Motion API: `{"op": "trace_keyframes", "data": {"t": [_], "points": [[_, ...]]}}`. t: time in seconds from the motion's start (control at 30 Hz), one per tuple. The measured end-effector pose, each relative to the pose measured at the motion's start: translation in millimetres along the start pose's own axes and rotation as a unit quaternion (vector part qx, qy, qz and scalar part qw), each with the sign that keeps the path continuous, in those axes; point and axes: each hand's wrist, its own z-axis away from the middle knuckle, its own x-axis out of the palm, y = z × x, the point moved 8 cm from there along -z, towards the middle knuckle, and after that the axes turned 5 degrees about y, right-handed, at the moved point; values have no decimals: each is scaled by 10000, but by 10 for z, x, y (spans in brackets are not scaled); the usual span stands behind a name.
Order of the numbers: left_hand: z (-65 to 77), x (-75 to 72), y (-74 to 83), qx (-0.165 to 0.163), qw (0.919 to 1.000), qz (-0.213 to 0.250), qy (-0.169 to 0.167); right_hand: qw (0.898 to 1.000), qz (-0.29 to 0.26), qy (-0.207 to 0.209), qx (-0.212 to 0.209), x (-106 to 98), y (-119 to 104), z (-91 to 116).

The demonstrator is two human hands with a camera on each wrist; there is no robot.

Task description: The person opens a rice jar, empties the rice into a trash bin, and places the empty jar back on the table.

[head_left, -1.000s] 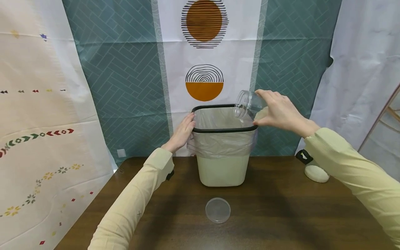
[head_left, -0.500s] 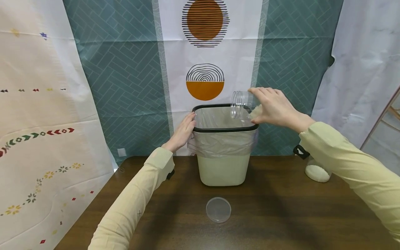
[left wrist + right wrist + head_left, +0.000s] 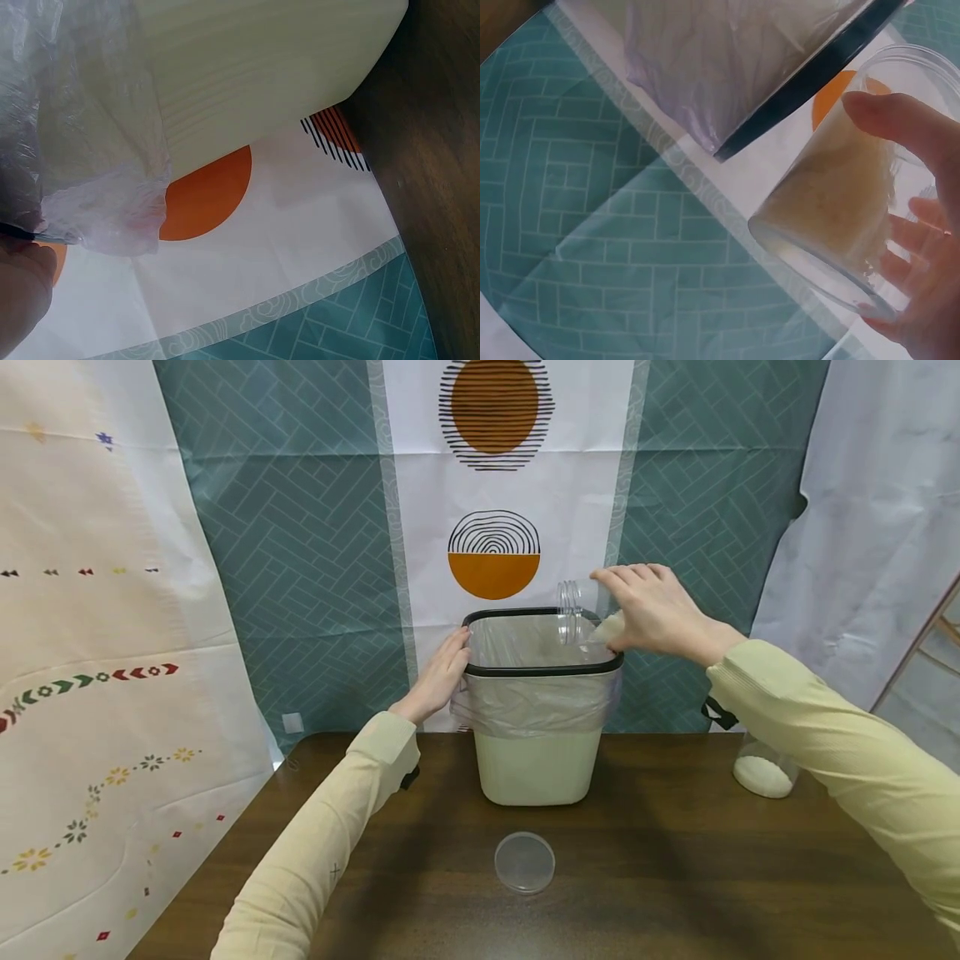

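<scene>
My right hand [image 3: 663, 614] grips a clear jar [image 3: 576, 612] at the right rim of a pale bin [image 3: 536, 768]. The jar lies tipped on its side, mouth to the left, over the bin's opening. White grainy contents [image 3: 829, 199] sit along its lower side and base in the right wrist view; the thumb and fingers wrap round its wall. My left hand [image 3: 438, 677] rests with straight fingers on the left side of the bin's black rim [image 3: 543, 672]. A thin plastic bag [image 3: 536, 706] lines the bin and folds over the outside.
A round clear lid [image 3: 525, 862] lies on the dark wooden table [image 3: 637, 877] in front of the bin. Another clear jar with white contents [image 3: 763, 776] stands at the right, partly behind my right sleeve. A patterned cloth [image 3: 300, 568] hangs behind.
My right hand has moved left and slightly up with the jar, which is now tipped further. Its white contents have slid toward the mouth. My left hand stays on the rim.
</scene>
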Motion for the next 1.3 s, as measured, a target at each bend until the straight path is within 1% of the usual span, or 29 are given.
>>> {"op": "trace_keyframes", "data": {"t": [0.2,0.3,0.43,0.57,0.73,0.87,0.93,1.0,1.07,1.13,1.23,1.27,1.3], "points": [[-2,-3,6,-57,10000,-8,-22,9987,246,6,-443,47,-47,-38],[-6,-3,7,-105,9999,-16,-40,9961,506,-33,-720,69,-95,-71],[-7,-2,12,-104,9999,-23,-66,9898,874,-64,-1127,96,-169,-101],[-2,-7,27,-42,10000,-3,-75,9836,1089,-59,-1437,114,-237,-122],[-7,-12,24,-2,10000,-33,-66,9769,1220,121,-1751,91,-323,-157],[-1,-15,18,-39,10000,-42,-76,9710,1335,270,-1967,61,-387,-175],[4,-19,19,-57,9999,-48,-74,9666,1474,298,-2075,61,-421,-180],[8,-21,18,-51,10000,-55,-64,9605,1715,242,-2176,82,-457,-180],[7,-23,19,-38,10000,-59,-55,9512,2061,100,-2294,128,-493,-178],[8,-23,16,-30,10000,-53,-50,9366,2510,-105,-2443,195,-526,-171],[9,-22,10,-32,10000,-47,-49,9141,3048,-386,-2647,291,-570,-151],[8,-22,8,-32,10000,-50,-49,9102,3127,-424,-2681,313,-577,-146],[6,-23,7,-29,10000,-56,-43,9094,3143,-431,-2690,325,-585,-144]]}}
